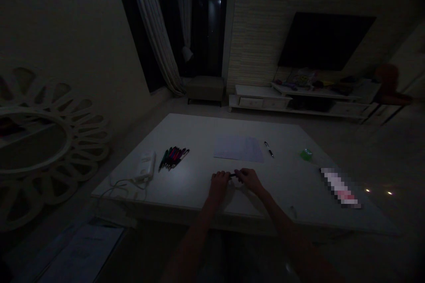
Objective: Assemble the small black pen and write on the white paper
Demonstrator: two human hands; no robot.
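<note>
Between my two hands is a small dark pen-like object, held near the front middle of the white table. My left hand has its fingers closed on one end of it, and my right hand pinches the other end. Just beyond them lie sheets of paper. A black and white pen rests to the right of the paper. At the left, several pens in mixed colours lie in a pile.
A white power strip with cables is at the table's left. Toward the right are a green round object and a pixelated flat item. Behind the table stand a stool and a low white cabinet.
</note>
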